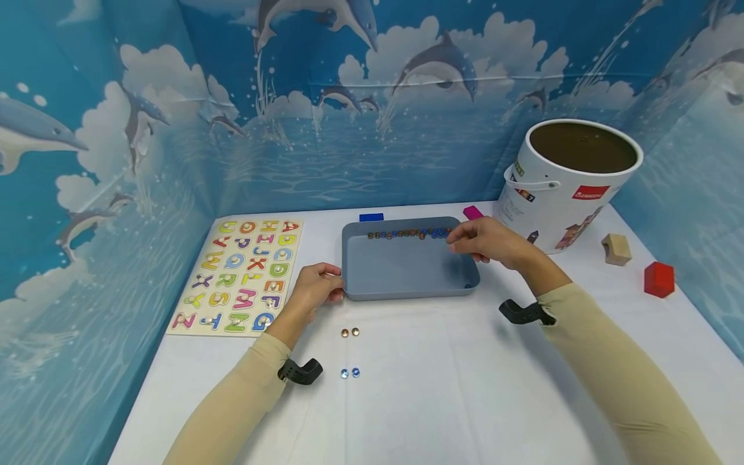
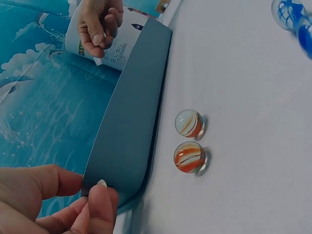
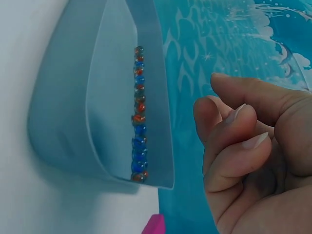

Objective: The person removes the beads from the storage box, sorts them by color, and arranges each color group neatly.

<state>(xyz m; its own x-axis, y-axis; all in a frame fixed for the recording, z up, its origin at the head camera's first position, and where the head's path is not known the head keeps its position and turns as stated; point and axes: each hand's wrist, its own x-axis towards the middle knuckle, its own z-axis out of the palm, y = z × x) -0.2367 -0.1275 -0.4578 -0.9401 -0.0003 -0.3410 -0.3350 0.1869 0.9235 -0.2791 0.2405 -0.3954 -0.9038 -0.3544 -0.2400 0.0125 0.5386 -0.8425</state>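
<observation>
A grey-blue tray (image 1: pixel 407 274) lies on the white cloth, with a row of orange and blue marbles (image 1: pixel 401 234) along its far wall. One dark marble (image 1: pixel 467 286) is in its front right corner. My left hand (image 1: pixel 316 287) pinches the tray's wall near the front left corner, thumb and fingers on the edge in the left wrist view. Above the tray's right side hovers my right hand (image 1: pixel 485 242), fingers loosely bent and holding nothing in the right wrist view. Two orange-striped marbles (image 2: pixel 190 157) rest on the cloth in front of the tray, two blue marbles (image 1: pixel 350 372) nearer me.
A wooden alphabet board (image 1: pixel 232 278) lies at the left. Behind the tray are a blue block (image 1: pixel 371 217) and a magenta block (image 1: pixel 473 212). At the back right stands a large white bucket (image 1: pixel 558 206); beside it sit a wooden block (image 1: pixel 616 249) and a red block (image 1: pixel 659 279).
</observation>
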